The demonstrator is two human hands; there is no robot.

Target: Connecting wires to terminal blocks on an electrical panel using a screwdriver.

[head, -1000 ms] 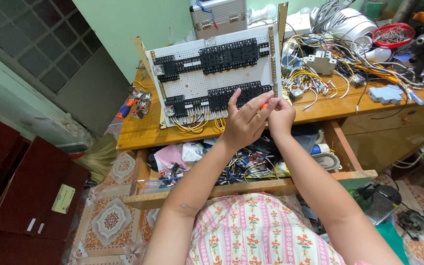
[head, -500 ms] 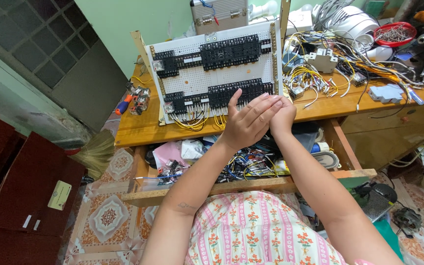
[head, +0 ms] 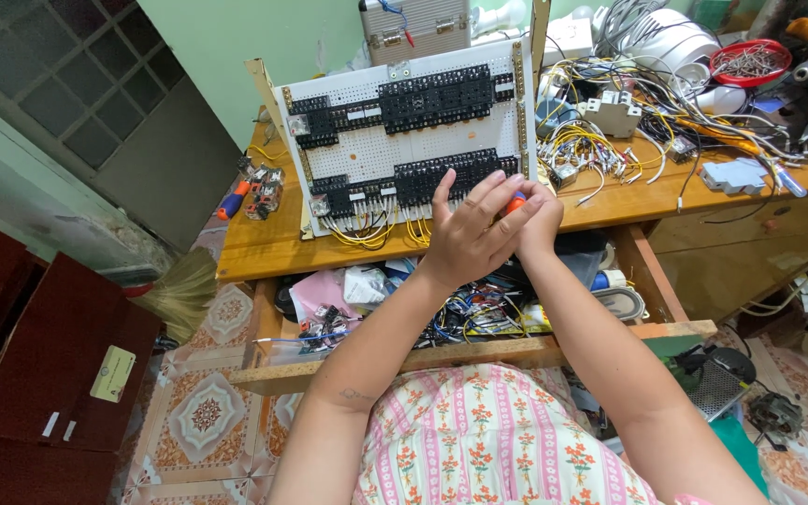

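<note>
Head view: left hand (head: 468,234) and right hand (head: 537,217) pressed together before perforated white panel (head: 409,140), propped upright on wooden desk (head: 264,245) for access. Orange-handled tool (head: 515,203) pinched between right fingers, left fingers fanned over, steadying.

You hold a small orange-handled tool (head: 514,203) up in front of you; only a little of it peeks out. Just behind it stands a white board (head: 404,140), leaning back, with rows of black blocks and yellow wires hanging below.
</note>
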